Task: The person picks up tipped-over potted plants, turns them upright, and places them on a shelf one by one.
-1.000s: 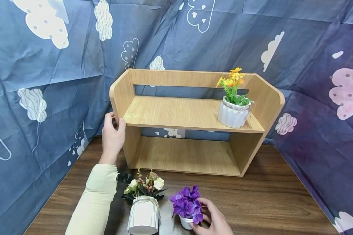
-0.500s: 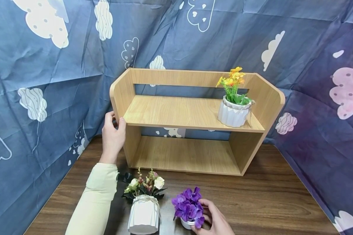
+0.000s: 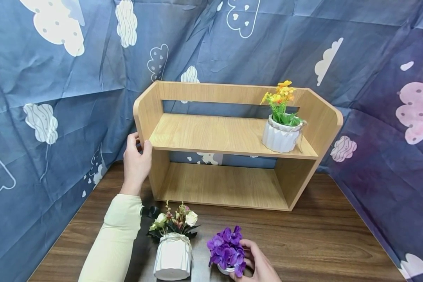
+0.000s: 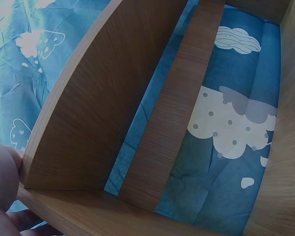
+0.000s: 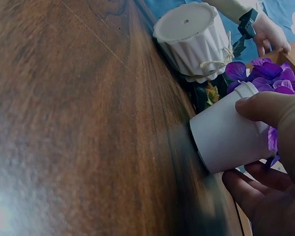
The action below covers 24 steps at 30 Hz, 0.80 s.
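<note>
My left hand point(image 3: 137, 166) grips the left side panel of a two-tier wooden desktop shelf point(image 3: 215, 135), thumb at the front edge and fingers on the outer side. In the left wrist view the panel point(image 4: 88, 108) rises beside part of that hand. Low in the head view, my right hand point(image 3: 258, 262) holds a small white pot of purple flowers point(image 3: 227, 250). The right wrist view shows its thumb and fingers on opposite sides of the smooth pot point(image 5: 231, 132). Whether that pot touches the table cannot be told.
A larger ribbed white pot with cream flowers point(image 3: 172, 256) lies on its side, base towards me, on the dark wooden table point(image 3: 324, 235). Another white pot point(image 3: 281, 136) with orange-yellow flowers stands at the upper tier's right end. Blue cloud-patterned cloth point(image 3: 229, 51) hangs behind.
The right hand and the purple-flower pot have shifted slightly right and down, and the pot shows less below the blooms. The left hand keeps its grip on the shelf.
</note>
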{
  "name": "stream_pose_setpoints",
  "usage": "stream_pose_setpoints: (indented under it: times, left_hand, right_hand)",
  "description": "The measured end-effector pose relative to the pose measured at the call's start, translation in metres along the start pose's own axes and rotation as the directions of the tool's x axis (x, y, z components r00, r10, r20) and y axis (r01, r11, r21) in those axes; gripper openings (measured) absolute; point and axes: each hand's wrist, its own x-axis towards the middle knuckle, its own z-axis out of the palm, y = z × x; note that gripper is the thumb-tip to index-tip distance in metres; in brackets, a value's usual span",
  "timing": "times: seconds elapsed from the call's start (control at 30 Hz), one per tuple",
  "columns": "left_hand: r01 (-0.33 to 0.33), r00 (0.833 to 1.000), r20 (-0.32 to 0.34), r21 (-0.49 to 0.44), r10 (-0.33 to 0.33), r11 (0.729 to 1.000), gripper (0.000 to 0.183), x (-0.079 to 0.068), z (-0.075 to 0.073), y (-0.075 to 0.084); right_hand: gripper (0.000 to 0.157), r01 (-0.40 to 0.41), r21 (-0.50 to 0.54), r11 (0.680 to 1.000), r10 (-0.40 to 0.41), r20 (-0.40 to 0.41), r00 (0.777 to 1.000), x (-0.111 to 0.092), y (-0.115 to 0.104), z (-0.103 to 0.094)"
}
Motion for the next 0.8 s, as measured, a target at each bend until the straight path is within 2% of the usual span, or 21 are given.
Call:
stream_pose_setpoints:
  times: [0.17, 0.37, 0.43, 0.67, 0.7, 0.8]
  left_hand:
    - [0.0, 1.0, -0.001, -0.002, 0.0, 1.0, 0.044, -0.0002, 0.0, -0.0002]
    - [-0.002, 1.0, -0.004, 0.002, 0.002, 1.0, 0.045, -0.0001, 0.0005, 0.0]
    - [-0.003, 1.0, -0.004, 0.003, 0.003, 1.0, 0.046, -0.0002, 0.0003, 0.0003]
    - [-0.002, 1.0, -0.004, 0.006, 0.002, 1.0, 0.046, -0.0003, 0.0002, 0.0003]
    - [-0.003, 1.0, -0.004, 0.006, 0.003, 1.0, 0.046, -0.0006, 0.0002, 0.0006]
    - [-0.002, 1.0, -0.003, 0.004, 0.002, 1.0, 0.046, -0.0012, 0.0, 0.0014]
  right_hand:
    - [0.08, -0.038, -0.017, 0.999, 0.038, 0.011, 0.999, -0.0009, -0.0015, 0.0006]
    - [0.09, -0.183, -0.001, 0.983, 0.183, 0.028, 0.983, -0.0003, -0.0057, -0.0001]
    - [0.092, -0.208, 0.014, 0.978, 0.208, 0.039, 0.977, 0.0003, -0.0055, -0.0011]
    - [0.085, -0.092, 0.029, 0.995, 0.09, 0.061, 0.994, 0.0015, 0.0021, -0.0037]
    - [0.084, -0.088, 0.021, 0.996, 0.087, 0.06, 0.994, 0.0018, 0.0026, -0.0039]
    - [0.081, -0.148, 0.003, 0.989, 0.147, 0.062, 0.987, 0.0027, 0.0002, -0.0041]
